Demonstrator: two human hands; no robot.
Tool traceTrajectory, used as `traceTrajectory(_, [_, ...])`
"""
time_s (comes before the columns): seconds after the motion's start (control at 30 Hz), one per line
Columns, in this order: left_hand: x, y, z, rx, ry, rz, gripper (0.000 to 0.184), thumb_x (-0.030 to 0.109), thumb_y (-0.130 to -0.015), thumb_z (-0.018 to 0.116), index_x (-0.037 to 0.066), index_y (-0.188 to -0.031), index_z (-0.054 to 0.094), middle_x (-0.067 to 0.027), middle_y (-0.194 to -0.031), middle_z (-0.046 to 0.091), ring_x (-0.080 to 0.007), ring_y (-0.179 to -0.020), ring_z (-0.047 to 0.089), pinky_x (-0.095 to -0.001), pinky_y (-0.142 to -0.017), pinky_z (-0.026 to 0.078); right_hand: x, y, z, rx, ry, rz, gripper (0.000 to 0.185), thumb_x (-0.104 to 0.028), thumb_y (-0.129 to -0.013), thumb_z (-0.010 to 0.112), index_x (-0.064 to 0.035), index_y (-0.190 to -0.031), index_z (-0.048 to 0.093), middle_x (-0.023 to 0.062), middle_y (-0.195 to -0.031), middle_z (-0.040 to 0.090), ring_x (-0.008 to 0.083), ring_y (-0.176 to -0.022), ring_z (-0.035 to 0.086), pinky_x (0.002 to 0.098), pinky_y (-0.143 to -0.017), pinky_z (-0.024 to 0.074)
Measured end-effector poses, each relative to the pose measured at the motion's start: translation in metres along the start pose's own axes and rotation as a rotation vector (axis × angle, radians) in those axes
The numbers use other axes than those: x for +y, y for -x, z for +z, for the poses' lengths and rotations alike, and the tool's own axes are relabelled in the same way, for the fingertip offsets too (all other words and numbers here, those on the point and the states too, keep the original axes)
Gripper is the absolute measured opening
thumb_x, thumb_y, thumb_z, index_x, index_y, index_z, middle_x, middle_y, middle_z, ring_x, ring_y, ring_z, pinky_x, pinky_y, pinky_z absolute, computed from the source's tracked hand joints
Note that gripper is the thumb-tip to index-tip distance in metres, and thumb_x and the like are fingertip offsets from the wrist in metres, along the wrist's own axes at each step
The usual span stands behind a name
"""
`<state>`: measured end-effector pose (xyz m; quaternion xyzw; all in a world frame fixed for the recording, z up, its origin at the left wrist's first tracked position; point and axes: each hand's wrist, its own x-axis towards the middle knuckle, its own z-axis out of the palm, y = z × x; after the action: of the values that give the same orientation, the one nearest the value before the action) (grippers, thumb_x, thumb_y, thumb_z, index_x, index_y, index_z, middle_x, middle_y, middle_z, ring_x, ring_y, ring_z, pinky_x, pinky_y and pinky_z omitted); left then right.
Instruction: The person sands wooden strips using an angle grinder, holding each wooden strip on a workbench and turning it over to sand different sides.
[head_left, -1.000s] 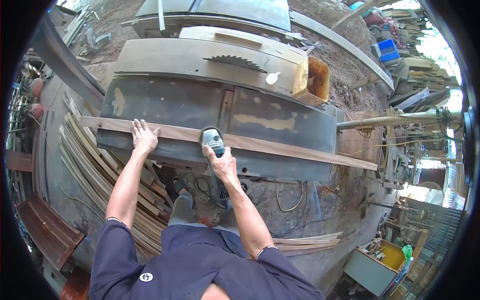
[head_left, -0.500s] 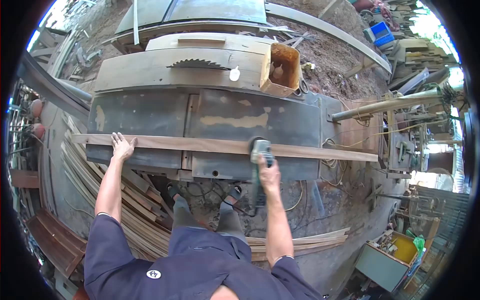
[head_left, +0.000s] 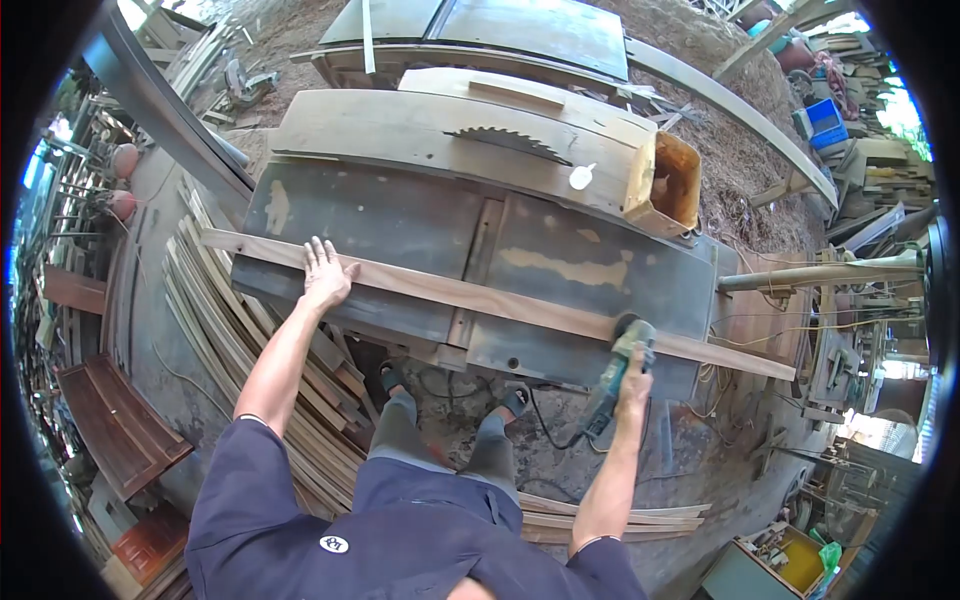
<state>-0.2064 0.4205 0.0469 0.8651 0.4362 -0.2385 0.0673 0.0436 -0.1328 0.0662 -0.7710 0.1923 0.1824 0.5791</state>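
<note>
While the left fingers lie spread on the wooden strip, the right fingers grasp a power tool.
Just beyond them, its head is at the strip upon the desk.

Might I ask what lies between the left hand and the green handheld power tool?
The head view shows a bare stretch of pale wooden strip between left hand and tool.

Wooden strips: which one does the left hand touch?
The long strip lying across the dark tabletop, under the left hand; the piled strips lie off the tabletop.
</note>
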Motion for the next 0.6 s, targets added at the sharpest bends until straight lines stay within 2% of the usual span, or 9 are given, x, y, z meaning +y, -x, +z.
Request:
traceTrajectory(0.03, [-0.005, -0.002, -0.001, 0.022, -0.006, 0.051, 0.091, 0.056, -0.103, 0.042, -0.01, -0.158, 0.011, -0.0325, -0.166, 0.004, -0.0467, -0.155, 0.002, -0.0493, -0.127, 0.006, -0.002, 0.016, 0.023, -0.069, 0.028, -0.042, 0.068, -0.065, -0.09, 0.068, -0.0033, -0.117, 0.068, 0.002, -0.093, 0.066, 0.0132, -0.076, 0.06, 0.0303, -0.068, 0.0502])
traceTrajectory(0.1, [-0.021, -0.005, 0.006, 0.035, 0.004, 0.111, 0.087, 0.052, -0.104, 0.044, -0.01, -0.157, 0.015, -0.0322, -0.166, 0.007, -0.0458, -0.155, 0.004, -0.0485, -0.127, 0.008, -0.016, 0.053, 0.075, -0.09, 0.255, -0.109, 0.074, -0.064, -0.091, 0.066, 0.0013, -0.126, 0.064, 0.0131, -0.107, 0.07, 0.0224, -0.094, 0.065, 0.0371, -0.084, 0.0514])
traceTrajectory(0.13, [-0.035, -0.01, 0.012, 0.083, 0.042, 0.21, 0.082, 0.047, -0.104, 0.046, -0.01, -0.157, 0.018, -0.0325, -0.165, 0.01, -0.0447, -0.155, 0.008, -0.0474, -0.127, 0.01, -0.005, 0.059, 0.099, -0.098, 0.285, -0.16, 0.072, -0.063, -0.092, 0.066, 0.0006, -0.125, 0.066, 0.0098, -0.103, 0.069, 0.0192, -0.088, 0.064, 0.0348, -0.078, 0.0528])
traceTrajectory(0.17, [-0.044, -0.014, 0.018, 0.13, 0.081, 0.311, 0.077, 0.041, -0.105, 0.047, -0.01, -0.156, 0.022, -0.0327, -0.165, 0.013, -0.0435, -0.155, 0.011, -0.0463, -0.127, 0.013, -0.016, 0.081, 0.126, -0.106, 0.316, -0.175, 0.073, -0.064, -0.091, 0.066, 0.0008, -0.126, 0.066, 0.0122, -0.105, 0.07, 0.0208, -0.092, 0.065, 0.0363, -0.082, 0.0532])
traceTrajectory(0.33, [-0.051, -0.011, 0.018, 0.172, 0.137, 0.389, 0.067, 0.03, -0.105, 0.048, -0.011, -0.154, 0.027, -0.0323, -0.164, 0.016, -0.0414, -0.155, 0.015, -0.0446, -0.127, 0.018, -0.038, 0.151, 0.238, -0.309, 0.593, -0.147, 0.084, -0.07, -0.086, 0.065, 0.0047, -0.125, 0.061, 0.0273, -0.11, 0.071, 0.0361, -0.107, 0.069, 0.0436, -0.093, 0.0527])
traceTrajectory(0.4, [-0.049, -0.014, 0.024, 0.213, 0.086, 0.343, 0.065, 0.029, -0.105, 0.046, -0.011, -0.154, 0.028, -0.032, -0.164, 0.018, -0.041, -0.155, 0.016, -0.0444, -0.127, 0.017, -0.043, 0.168, 0.27, -0.412, 0.603, -0.142, 0.082, -0.07, -0.085, 0.064, 0.0038, -0.12, 0.061, 0.0288, -0.108, 0.07, 0.0385, -0.106, 0.07, 0.0458, -0.092, 0.0531])
traceTrajectory(0.47, [-0.044, -0.014, 0.029, 0.259, 0.098, 0.31, 0.063, 0.028, -0.106, 0.043, -0.011, -0.153, 0.03, -0.0317, -0.164, 0.019, -0.0422, -0.154, 0.017, -0.0449, -0.127, 0.015, -0.044, 0.175, 0.283, -0.454, 0.663, -0.151, 0.083, -0.07, -0.084, 0.065, 0.0039, -0.12, 0.059, 0.0288, -0.105, 0.07, 0.0382, -0.102, 0.07, 0.0443, -0.089, 0.0536])
traceTrajectory(0.57, [-0.033, -0.018, 0.038, 0.267, 0.104, 0.279, 0.068, 0.036, -0.108, 0.04, -0.012, -0.154, 0.026, -0.0323, -0.164, 0.015, -0.0438, -0.155, 0.013, -0.0479, -0.127, 0.013, -0.04, 0.166, 0.254, -0.425, 0.607, -0.127, 0.085, -0.072, -0.083, 0.066, 0.0044, -0.121, 0.058, 0.0271, -0.102, 0.071, 0.0373, -0.1, 0.071, 0.0425, -0.088, 0.0539])
traceTrajectory(0.6, [-0.021, -0.014, 0.035, 0.227, 0.103, 0.156, 0.072, 0.04, -0.108, 0.038, -0.011, -0.155, 0.022, -0.0328, -0.165, 0.011, -0.0442, -0.155, 0.01, -0.0493, -0.127, 0.011, -0.034, 0.158, 0.234, -0.385, 0.609, -0.149, 0.086, -0.073, -0.083, 0.066, 0.0045, -0.121, 0.058, 0.0264, -0.101, 0.071, 0.0369, -0.099, 0.071, 0.0422, -0.088, 0.054])
